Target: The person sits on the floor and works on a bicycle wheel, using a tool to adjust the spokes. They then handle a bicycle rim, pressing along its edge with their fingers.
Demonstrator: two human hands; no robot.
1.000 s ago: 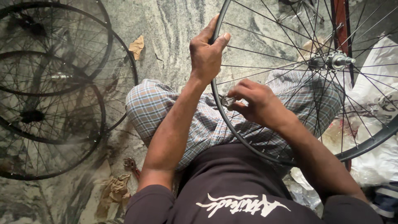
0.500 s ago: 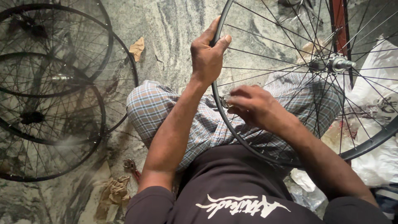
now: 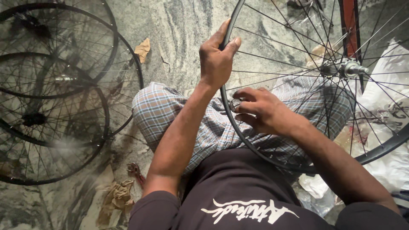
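Observation:
A black bicycle wheel rim (image 3: 226,108) with thin steel spokes and a silver hub (image 3: 343,68) stands across my lap. My left hand (image 3: 216,57) grips the rim's upper left edge, thumb over the top. Lower down, my right hand (image 3: 260,110) pinches a small round metal spoke tool (image 3: 235,104) against the inside of the rim. My checked-cloth knee (image 3: 159,113) rises under the left forearm.
Three more spoked wheels (image 3: 55,98) lie stacked on the grey stone floor at left. A rag (image 3: 115,198) and a small reddish tool (image 3: 135,170) rest by my left side. White plastic bags (image 3: 394,106) fill the right; a red frame bar (image 3: 349,25) stands behind the hub.
My left hand has kept its grip on the rim. The right hand's fingers have shifted slightly at the rim, working the small tool; the wheel has barely moved.

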